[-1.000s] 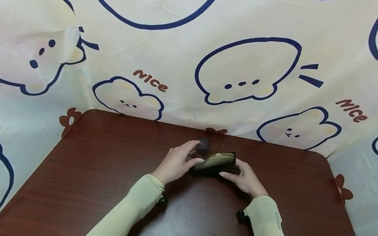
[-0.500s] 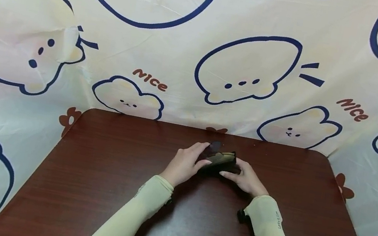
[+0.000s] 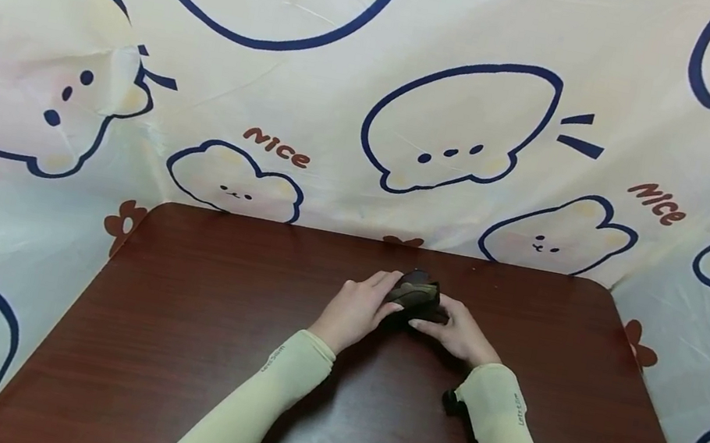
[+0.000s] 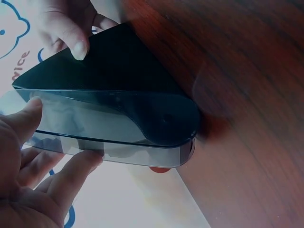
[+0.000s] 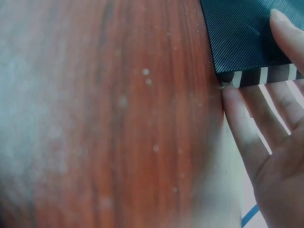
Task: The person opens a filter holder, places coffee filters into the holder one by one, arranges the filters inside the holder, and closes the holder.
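Note:
Above the back middle of the table, my right hand (image 3: 460, 333) holds a black triangular glasses case (image 4: 114, 61), thumb on the near face and fingers on the far side. Its ribbed surface shows close up in the right wrist view, with a striped edge. My left hand (image 3: 353, 312) pinches a pair of dark-tinted sunglasses (image 4: 90, 116) between thumb and fingers. The see-through lenses lie along the case's open side in the left wrist view, partly overlapping it. In the head view the sunglasses are mostly hidden behind the case and left fingers.
A dark red-brown wooden table (image 3: 191, 383) with rounded back corners lies beneath both hands. Pale cloth (image 3: 339, 108) printed with blue cartoon outlines hangs right behind the table and along its sides.
My left hand has moved right with the sunglasses, bringing them up against the glasses case. The case's khaki-looking opening shows less now. My right hand has stayed almost in place.

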A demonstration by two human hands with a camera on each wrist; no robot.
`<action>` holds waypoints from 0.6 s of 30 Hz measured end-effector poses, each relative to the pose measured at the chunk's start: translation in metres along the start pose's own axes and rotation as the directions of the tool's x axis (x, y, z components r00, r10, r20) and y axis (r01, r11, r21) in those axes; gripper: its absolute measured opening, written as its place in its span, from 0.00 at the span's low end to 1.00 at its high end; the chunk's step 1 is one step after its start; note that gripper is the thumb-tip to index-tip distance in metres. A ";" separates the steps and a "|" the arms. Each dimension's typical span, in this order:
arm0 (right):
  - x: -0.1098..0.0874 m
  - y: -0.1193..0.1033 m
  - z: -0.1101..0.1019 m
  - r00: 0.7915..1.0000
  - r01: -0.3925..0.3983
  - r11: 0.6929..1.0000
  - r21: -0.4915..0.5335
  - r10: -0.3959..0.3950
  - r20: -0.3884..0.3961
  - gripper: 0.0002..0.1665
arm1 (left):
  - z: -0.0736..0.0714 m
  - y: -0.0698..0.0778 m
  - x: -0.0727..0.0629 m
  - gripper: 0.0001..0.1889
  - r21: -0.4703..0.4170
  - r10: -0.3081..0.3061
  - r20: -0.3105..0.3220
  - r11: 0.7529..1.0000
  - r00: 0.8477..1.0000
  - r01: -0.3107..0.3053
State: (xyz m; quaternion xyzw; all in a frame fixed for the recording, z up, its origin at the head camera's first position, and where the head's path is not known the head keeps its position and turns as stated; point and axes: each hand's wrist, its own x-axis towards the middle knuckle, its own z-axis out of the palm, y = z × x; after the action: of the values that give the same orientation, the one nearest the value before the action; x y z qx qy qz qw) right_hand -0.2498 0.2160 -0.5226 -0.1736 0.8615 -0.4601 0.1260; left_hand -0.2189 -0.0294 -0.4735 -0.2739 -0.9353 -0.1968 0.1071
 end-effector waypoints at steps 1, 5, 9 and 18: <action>0.000 0.000 -0.001 1.000 0.001 1.000 0.001 -0.001 0.003 0.29 | 0.001 0.001 0.001 0.28 0.003 0.001 0.002 1.000 1.000 -0.001; -0.001 0.000 -0.002 1.000 -0.002 1.000 0.003 0.002 0.006 0.29 | 0.001 0.002 0.002 0.28 0.004 0.004 -0.004 1.000 1.000 -0.004; -0.002 -0.001 -0.001 1.000 -0.008 1.000 -0.009 0.008 -0.006 0.29 | 0.002 0.003 0.002 0.27 0.014 0.026 -0.015 1.000 1.000 -0.026; -0.002 -0.003 0.001 1.000 0.004 1.000 0.001 -0.004 -0.003 0.29 | 0.008 0.006 0.002 0.26 0.064 0.047 -0.043 0.997 0.998 -0.044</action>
State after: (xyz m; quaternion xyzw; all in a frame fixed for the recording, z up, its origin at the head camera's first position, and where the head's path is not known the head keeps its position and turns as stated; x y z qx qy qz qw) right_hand -0.2474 0.2146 -0.5203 -0.1746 0.8612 -0.4610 0.1241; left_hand -0.2178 -0.0201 -0.4776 -0.2873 -0.9318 -0.1709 0.1410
